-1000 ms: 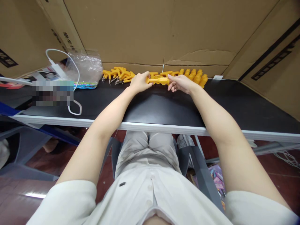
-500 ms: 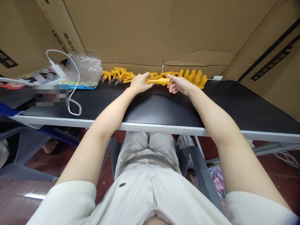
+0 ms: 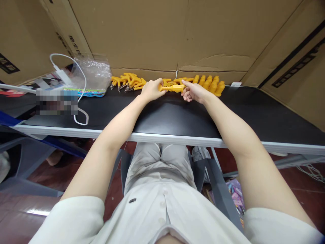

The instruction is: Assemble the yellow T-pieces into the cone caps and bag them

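Observation:
Between my hands, lying nearly level, is a yellow plastic corkscrew (image 3: pixel 177 88) with a wide ribbed body on its right part and a thinner stem on its left. My left hand (image 3: pixel 153 90) is closed around the thin end. The fingers of my right hand (image 3: pixel 192 91) pinch the wide end. Left of my hands lie several yellow branched handles (image 3: pixel 131 80) with bare metal spirals. Past my right hand stands a group of yellow bottle-shaped sleeves (image 3: pixel 212 84). More yellow pieces (image 3: pixel 166 81) lie just behind my hands, partly hidden.
The black tabletop (image 3: pixel 175 117) has a pale metal front edge (image 3: pixel 175 138). Cardboard walls (image 3: pixel 152 37) close off the back and sides. At the left lie a clear plastic bag (image 3: pixel 93 73) and a white cable (image 3: pixel 85 81). A small white piece (image 3: pixel 236 84) sits at the back right.
The corkscrew between my hands has turned slightly about its length. Both hands stay in nearly the same place.

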Motion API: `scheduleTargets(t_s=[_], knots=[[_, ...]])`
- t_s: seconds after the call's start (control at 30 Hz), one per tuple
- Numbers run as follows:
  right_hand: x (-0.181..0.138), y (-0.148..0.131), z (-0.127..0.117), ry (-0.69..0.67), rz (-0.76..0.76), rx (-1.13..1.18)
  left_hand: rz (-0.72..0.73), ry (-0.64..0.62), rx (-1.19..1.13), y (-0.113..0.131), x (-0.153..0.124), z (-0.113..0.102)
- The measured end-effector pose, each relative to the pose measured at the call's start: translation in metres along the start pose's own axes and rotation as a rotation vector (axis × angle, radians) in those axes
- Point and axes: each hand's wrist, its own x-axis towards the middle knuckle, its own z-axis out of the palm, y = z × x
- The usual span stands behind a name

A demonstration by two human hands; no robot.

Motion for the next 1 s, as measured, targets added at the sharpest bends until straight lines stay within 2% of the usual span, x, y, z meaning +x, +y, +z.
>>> scheduleTargets(t_s=[0.63,1.0], knots=[[0.0005,-0.0004,0.0019,-0.032,0.021,0.059,0.013,0.001,-0.028,-0.005,0.0028,0.004],[-0.0019,-0.0024,0.0028,-0.025,0.076,0.062,-0.03,-0.002,0.003,0.0042,-0.0011,0.0006]])
